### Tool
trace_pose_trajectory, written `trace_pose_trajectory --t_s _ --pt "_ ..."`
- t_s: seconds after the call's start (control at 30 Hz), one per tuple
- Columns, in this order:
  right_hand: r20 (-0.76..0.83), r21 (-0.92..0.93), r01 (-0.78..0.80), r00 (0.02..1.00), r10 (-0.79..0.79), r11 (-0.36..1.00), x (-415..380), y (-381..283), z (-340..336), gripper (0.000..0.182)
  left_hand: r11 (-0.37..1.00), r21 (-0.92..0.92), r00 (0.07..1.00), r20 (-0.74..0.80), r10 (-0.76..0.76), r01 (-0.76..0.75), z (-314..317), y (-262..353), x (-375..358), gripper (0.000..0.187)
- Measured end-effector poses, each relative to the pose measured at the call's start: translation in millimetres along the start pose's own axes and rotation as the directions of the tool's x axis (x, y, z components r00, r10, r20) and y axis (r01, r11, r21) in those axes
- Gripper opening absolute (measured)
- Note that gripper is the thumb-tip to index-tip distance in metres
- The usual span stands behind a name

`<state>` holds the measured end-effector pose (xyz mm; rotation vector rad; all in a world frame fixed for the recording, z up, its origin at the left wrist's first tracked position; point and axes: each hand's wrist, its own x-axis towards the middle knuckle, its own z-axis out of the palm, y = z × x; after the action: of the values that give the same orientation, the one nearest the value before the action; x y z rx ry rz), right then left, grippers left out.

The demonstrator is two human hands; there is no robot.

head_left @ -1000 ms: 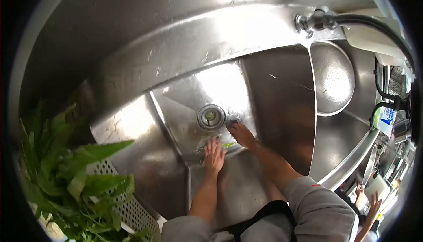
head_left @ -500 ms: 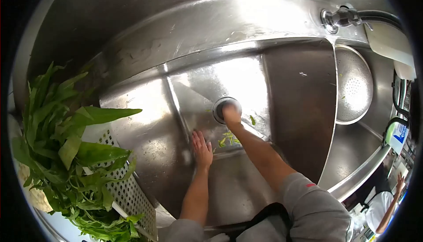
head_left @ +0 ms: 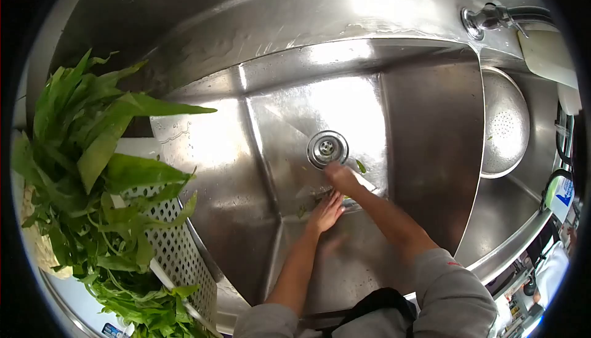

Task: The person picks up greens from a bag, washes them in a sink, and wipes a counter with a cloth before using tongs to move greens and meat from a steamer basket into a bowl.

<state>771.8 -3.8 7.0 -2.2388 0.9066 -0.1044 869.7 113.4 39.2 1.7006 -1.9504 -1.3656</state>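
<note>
Green scraps [head_left: 361,166] near the drain [head_left: 327,148] could clog it if swept in. The left hand [head_left: 326,213] is open; the right hand [head_left: 342,177], close by, is too blurred to tell.

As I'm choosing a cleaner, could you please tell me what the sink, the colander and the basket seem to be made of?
Sink: satin grey metal, likely stainless steel, by its broad glare.
Colander: silvery metal, perhaps the same, by its bright shine.
Basket: off-white, probably moulded plastic, by its dull, perforated wall.
</note>
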Motion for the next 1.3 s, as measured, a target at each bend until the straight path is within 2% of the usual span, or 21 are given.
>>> trace_pose_trajectory --t_s 0.1,0.17,0.2,0.27,0.3,0.5,0.57,0.6,0.7,0.77,0.83,0.9,0.93,1.0,1.03,1.07,1.1,1.17,1.2,1.27,1.3 --pt "0.004 0.085 0.015 1.000 -0.016 0.996 -5 -3 -4 0.013 0.995 -0.094 0.992 0.129 -0.007 0.019 -8 1 -14 0.049" --pt "-0.034 0.037 -0.206 0.978 0.208 0.978 17 0 -6 0.013 0.958 0.088 0.943 -0.225 -0.247 0.272 -37 -8 -17 0.055" --pt "-0.113 -0.066 -0.082 0.991 0.074 0.994 31 10 -5 0.013 0.954 0.096 0.940 -0.221 -0.258 0.285 -41 -14 -26 0.055" --pt "-0.004 -0.256 -0.173 0.984 0.178 0.951 53 15 -8 0.014 0.780 0.121 0.718 -0.496 -0.488 0.613 -49 -22 -31 0.060" --pt "-0.006 -0.247 -0.175 0.984 0.179 0.953 57 12 -4 0.014 0.777 0.130 0.719 -0.496 -0.487 0.616 -55 -24 -30 0.060" --pt "0.031 -0.485 -0.165 0.978 0.206 0.859 71 4 1 0.012 0.865 0.142 0.831 -0.387 -0.399 0.481 -46 -43 24 0.061" --pt "0.063 -0.578 -0.010 0.996 0.056 0.816 69 17 13 0.013 0.888 0.171 0.878 -0.315 -0.361 0.426 -23 -35 26 0.059" --pt "0.065 -0.564 0.002 0.997 0.042 0.826 68 19 10 0.012 0.933 0.206 0.951 -0.157 -0.266 0.295 -22 -21 26 0.054" --pt "0.114 -0.304 -0.014 0.992 0.051 0.953 64 21 -15 0.015 1.000 -0.019 0.999 -0.034 -0.011 0.011 -4 4 10 0.050" --pt "0.103 -0.233 -0.047 0.992 0.073 0.971 47 7 -17 0.019 1.000 0.026 0.999 -0.050 0.004 -0.003 -6 3 -2 0.047" --pt "-0.023 0.005 0.141 0.990 -0.141 0.990 17 -6 -2 0.020 0.997 0.069 0.997 -0.067 0.030 -0.026 -19 -1 -7 0.044" --pt "0.151 -0.010 0.251 0.957 -0.247 0.968 -20 -24 15 0.021 0.871 0.004 0.843 -0.252 -0.475 0.491 -45 -13 -18 0.037" --pt "0.307 -0.009 0.362 0.888 -0.342 0.932 -31 -31 25 0.021 0.865 0.012 0.841 -0.244 -0.483 0.501 -47 -14 -30 0.037" --pt "0.296 0.014 0.285 0.914 -0.276 0.958 -12 -51 12 0.022 0.662 -0.166 0.499 -0.532 -0.684 0.731 -40 -22 -50 0.031" --pt "0.297 0.031 0.203 0.933 -0.203 0.979 1 -61 7 0.023 0.658 -0.162 0.499 -0.528 -0.687 0.735 -24 -29 -61 0.031" --pt "0.040 -0.009 0.184 0.982 -0.183 0.983 20 -65 11 0.024 0.631 -0.012 0.589 -0.345 -0.731 0.776 -2 -38 -72 0.029" --pt "0.033 -0.009 0.180 0.983 -0.180 0.984 38 -70 21 0.024 0.617 0.144 0.633 -0.150 -0.759 0.774 11 -43 -72 0.028" --pt "0.069 0.012 0.239 0.969 -0.239 0.971 61 -71 40 0.023 0.744 -0.274 0.770 -0.017 -0.638 0.610 25 -34 -52 0.024" --pt "0.225 -0.005 0.305 0.928 -0.296 0.952 53 -72 43 0.025 0.752 -0.267 0.777 -0.017 -0.629 0.603 17 -27 -44 0.024" --pt "0.155 0.023 0.490 0.859 -0.487 0.872 6 -55 47 0.019 0.648 -0.406 0.765 0.330 -0.553 0.644 1 -14 -31 0.023" --pt "0.214 0.070 0.453 0.863 -0.457 0.889 -24 -43 39 0.020 0.646 -0.410 0.765 0.332 -0.552 0.644 1 -19 -32 0.023"
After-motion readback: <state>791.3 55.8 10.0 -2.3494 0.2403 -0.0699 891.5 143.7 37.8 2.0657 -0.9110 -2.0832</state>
